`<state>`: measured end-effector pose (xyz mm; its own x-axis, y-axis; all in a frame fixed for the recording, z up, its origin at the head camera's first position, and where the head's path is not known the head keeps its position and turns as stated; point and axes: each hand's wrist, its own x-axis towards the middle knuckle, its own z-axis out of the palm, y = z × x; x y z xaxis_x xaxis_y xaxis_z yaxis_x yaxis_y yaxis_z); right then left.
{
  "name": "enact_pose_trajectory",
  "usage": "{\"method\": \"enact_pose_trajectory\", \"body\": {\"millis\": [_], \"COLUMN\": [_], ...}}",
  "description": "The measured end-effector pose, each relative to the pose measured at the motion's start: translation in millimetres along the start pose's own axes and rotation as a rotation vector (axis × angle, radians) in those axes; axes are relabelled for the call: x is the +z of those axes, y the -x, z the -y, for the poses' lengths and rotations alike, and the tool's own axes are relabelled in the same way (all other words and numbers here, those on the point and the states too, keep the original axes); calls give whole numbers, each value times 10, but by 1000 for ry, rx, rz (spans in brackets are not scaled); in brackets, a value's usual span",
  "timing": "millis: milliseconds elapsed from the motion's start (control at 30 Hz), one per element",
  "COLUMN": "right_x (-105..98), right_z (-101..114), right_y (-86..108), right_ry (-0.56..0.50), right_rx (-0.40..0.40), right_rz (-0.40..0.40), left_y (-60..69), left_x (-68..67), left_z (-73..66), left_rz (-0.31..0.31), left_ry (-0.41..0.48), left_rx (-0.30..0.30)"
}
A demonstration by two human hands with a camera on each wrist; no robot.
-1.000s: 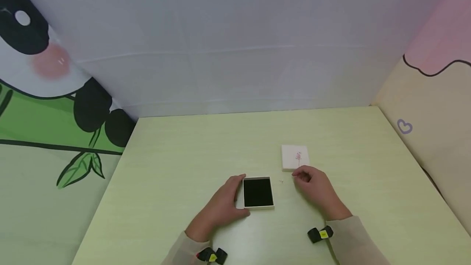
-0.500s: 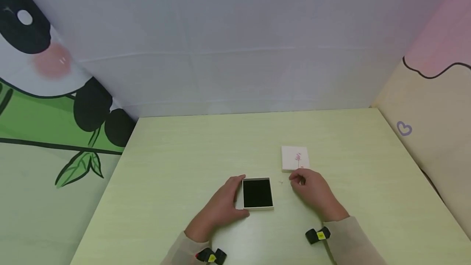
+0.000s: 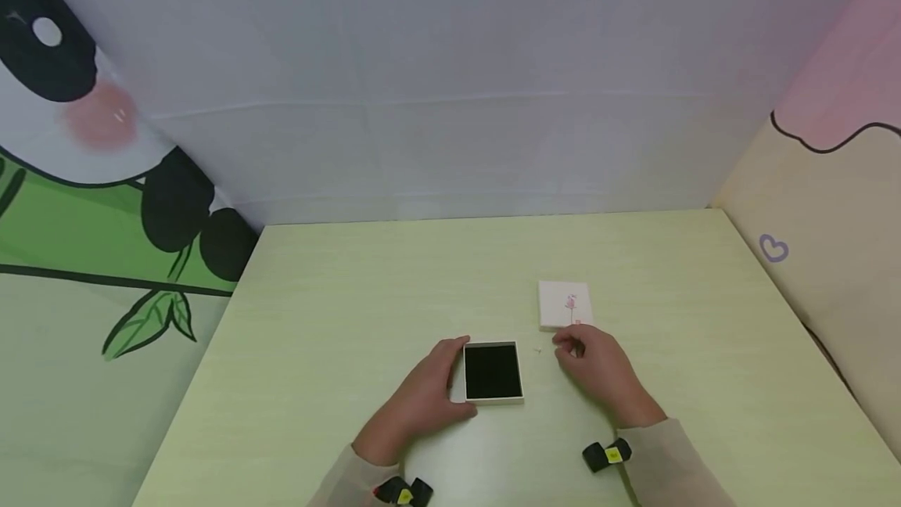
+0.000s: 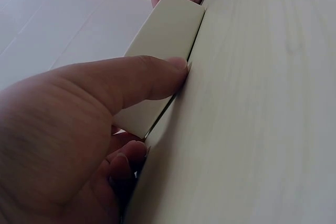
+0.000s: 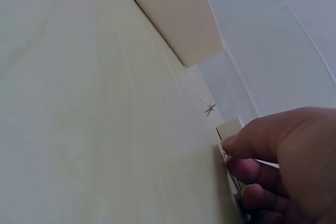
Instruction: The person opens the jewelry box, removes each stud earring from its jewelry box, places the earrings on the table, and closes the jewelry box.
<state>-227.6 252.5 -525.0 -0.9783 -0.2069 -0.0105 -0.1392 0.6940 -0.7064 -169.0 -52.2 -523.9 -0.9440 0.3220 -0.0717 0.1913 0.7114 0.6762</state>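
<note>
Where left grip curves, box held within

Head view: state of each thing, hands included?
White square box with black inside: open, flat.
White square box or lid with pink flower: flat, flower up.
Small grey star-shaped piece: lying loose.
Left hand: gripping the open box.
Right hand: curled; can't tell if holding anything.

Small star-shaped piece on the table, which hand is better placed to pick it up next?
Probably the right hand: it is nearer the star-shaped piece, while the left hand holds the black-lined box.
</note>
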Motion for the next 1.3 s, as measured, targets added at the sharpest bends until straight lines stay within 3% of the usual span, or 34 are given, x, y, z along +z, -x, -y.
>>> {"method": "enact_pose_trajectory", "body": {"millis": [467, 867, 1300], "right_x": [-84, -285, -400], "right_z": [11, 92, -57], "right_y": [1, -4, -86], "right_ry": [-56, -41, -27], "right_rx": [40, -69, -131], "right_rz": [36, -12, -59], "left_y": [-15, -35, -44], "left_x": [6, 39, 46], "left_z": [-6, 7, 16], "left_rz": [-12, -15, -16], "left_ry": [5, -22, -20], "left_rx": [13, 16, 25]}}
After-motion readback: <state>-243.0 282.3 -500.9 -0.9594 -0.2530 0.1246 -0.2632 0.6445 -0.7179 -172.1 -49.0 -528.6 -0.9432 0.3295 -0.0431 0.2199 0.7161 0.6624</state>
